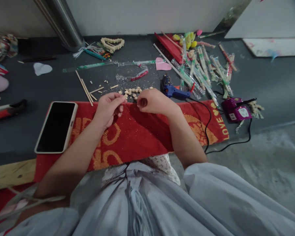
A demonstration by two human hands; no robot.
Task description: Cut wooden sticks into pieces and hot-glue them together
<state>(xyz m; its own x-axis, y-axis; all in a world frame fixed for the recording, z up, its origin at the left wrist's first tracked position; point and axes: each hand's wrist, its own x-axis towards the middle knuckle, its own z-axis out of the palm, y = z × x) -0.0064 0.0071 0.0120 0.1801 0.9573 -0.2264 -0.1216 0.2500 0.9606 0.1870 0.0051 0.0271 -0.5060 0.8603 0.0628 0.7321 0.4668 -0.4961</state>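
Observation:
My left hand point(108, 108) is above the far edge of a red towel point(142, 134), thumb and forefinger pinched together. Anything between those fingertips is too small to make out. Facing it a short way off, my right hand point(154, 102) has its fingers curled inward, and what they hold, if anything, is hidden. Just beyond both hands lies a pile of small pale wooden pieces point(133, 90) on the dark table. Several thin wooden sticks point(83, 87) lie left of the pile. A blue glue gun point(175, 91) rests to the right of my right hand.
A phone point(56, 127) lies on the towel's left end. Wrapped chopsticks point(204, 67) are heaped at the back right. The glue gun's black cord point(209, 121) crosses the towel near a purple power socket point(236, 109). Red-handled pliers point(8, 109) lie far left. A metal post point(64, 24) stands behind.

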